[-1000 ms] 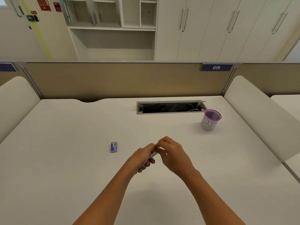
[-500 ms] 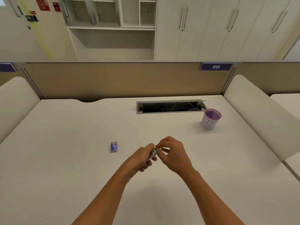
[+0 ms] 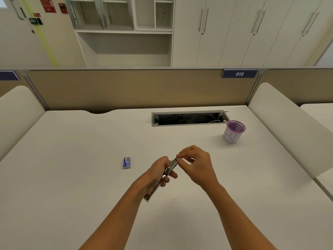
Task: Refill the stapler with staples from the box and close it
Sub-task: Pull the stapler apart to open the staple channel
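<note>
Mostly, left hand (image 3: 156, 175) hides the stapler (image 3: 171, 166).

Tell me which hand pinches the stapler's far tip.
The right hand: its fingertips pinch the far tip of the stapler, while the left hand wraps its body.

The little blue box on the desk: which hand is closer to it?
Left. The left hand is right of the blue box; the right hand is farther right.
</note>
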